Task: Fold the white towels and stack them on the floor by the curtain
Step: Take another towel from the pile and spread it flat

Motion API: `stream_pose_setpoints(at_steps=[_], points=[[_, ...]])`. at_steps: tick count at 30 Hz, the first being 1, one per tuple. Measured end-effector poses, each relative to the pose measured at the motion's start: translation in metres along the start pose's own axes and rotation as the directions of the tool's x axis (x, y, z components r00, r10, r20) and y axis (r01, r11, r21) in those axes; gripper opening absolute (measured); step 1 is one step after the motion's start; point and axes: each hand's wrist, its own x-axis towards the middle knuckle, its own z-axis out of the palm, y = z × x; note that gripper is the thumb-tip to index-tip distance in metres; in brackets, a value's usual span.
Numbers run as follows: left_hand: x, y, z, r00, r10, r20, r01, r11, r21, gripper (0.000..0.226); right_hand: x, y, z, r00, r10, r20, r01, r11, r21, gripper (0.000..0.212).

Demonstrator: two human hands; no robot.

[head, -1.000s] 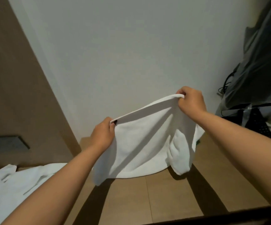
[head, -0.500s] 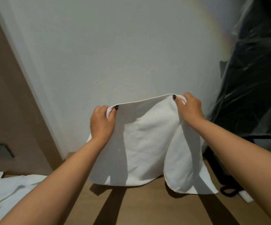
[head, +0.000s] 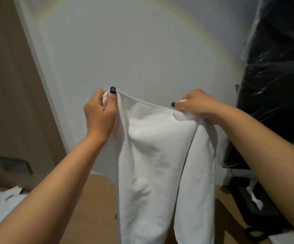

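A white towel (head: 156,155) hangs in the air in front of me, in long loose folds that reach past the bottom of the frame. My left hand (head: 99,114) grips its top left corner, thumb pressed on the hem. My right hand (head: 194,104) pinches the top edge further right, and the cloth beyond it drapes down under my right forearm. The top hem sags slightly between the two hands. More white towel cloth (head: 0,206) lies crumpled on the floor at the lower left.
A pale wall (head: 142,50) fills the view ahead, with a brown panel (head: 7,103) on the left. Dark goods wrapped in clear plastic (head: 280,76) stand at the right, with black cables and a stand below them. The floor (head: 93,208) is brown wood.
Both hands have lifted the towel higher and drawn closer together. The cloth, spread wide a second ago, now hangs narrower and longer.
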Motion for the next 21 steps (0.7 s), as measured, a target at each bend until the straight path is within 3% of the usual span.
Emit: stream_pose_setpoints(at_steps=[4,8,10,12,14,15,18,21], points=[[-0.004,-0.022,-0.008,0.960,-0.059,0.275,0.007,0.983,0.186,0.039,0.000,0.002,0.022,0.977,0.075,0.198,-0.063,0.996,-0.066,0.033],[-0.031,-0.081,-0.004,0.778,-0.299,0.553,0.006,0.884,0.468,0.031,0.012,0.034,0.084,0.887,0.213,0.410,-0.045,0.923,-0.382,0.031],[-0.056,-0.127,-0.002,0.712,-0.403,0.575,0.014,0.827,0.563,0.033,0.024,0.059,0.121,0.866,0.270,0.422,-0.044,0.879,-0.474,0.019],[-0.080,-0.173,-0.003,0.719,-0.465,0.516,0.066,0.785,0.615,0.032,0.036,0.087,0.157,0.920,0.258,0.294,-0.049,0.822,-0.567,0.019],[-0.096,-0.203,-0.001,0.756,-0.512,0.409,0.186,0.766,0.616,0.018,0.043,0.114,0.188,0.993,0.094,0.070,-0.029,0.778,-0.628,0.016],[-0.104,-0.211,0.002,0.767,-0.525,0.370,0.232,0.764,0.602,0.022,0.043,0.126,0.204,1.000,-0.008,0.022,0.021,0.758,-0.652,0.019],[-0.149,-0.224,0.015,0.726,-0.520,0.449,0.208,0.790,0.577,0.044,0.019,0.149,0.261,0.987,-0.080,0.143,0.148,0.810,-0.567,0.040],[-0.219,-0.235,0.017,0.558,-0.510,0.655,0.087,0.821,0.565,0.052,-0.034,0.160,0.318,0.901,0.074,0.427,0.110,0.914,-0.390,0.055]])
